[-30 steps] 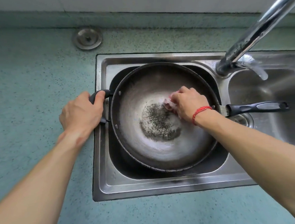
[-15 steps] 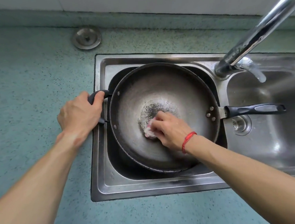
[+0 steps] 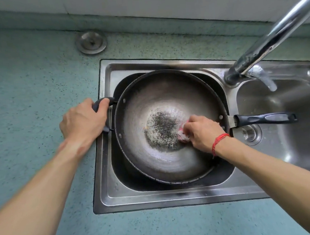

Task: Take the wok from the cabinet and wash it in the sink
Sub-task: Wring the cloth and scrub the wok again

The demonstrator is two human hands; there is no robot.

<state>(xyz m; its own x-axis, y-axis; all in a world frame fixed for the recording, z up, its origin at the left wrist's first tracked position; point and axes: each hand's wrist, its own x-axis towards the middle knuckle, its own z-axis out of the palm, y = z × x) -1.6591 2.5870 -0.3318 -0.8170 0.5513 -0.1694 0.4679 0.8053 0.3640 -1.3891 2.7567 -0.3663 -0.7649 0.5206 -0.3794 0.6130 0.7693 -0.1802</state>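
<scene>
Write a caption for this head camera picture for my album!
Washing up: left hand holds the wok in the sink, right hand presses a pink cloth inside it.

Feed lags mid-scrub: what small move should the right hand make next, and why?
Probably sweep the cloth left over the dark speckled patch in the wok: the right hand holds it at the patch's right edge, and the left hand grips the side handle.
</scene>
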